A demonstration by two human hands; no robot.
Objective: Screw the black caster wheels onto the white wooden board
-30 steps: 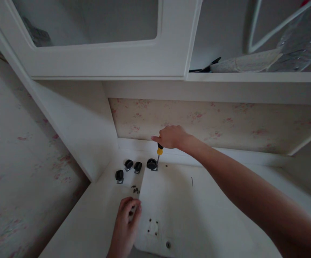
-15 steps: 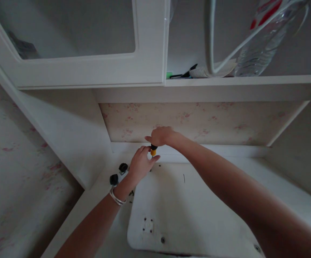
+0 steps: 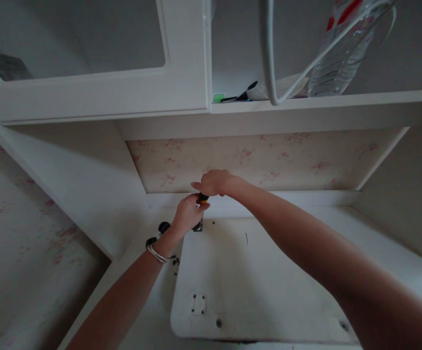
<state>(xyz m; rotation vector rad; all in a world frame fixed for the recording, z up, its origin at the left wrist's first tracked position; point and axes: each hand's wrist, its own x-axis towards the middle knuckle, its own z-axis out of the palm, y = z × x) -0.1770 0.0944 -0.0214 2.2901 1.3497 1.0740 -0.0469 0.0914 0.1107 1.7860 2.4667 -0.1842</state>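
One screwdriver with a black-and-yellow handle, mid-frame, is clenched in the right hand, the left hand half-curled beside it, its hold unclear, over a black metal-plated caster on a white round-cornered board.

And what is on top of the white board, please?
On the white board, part of a black caster shows at the far left; nearer are four small dark spots. The left hand covers the rest of the caster, so that part cannot be seen.
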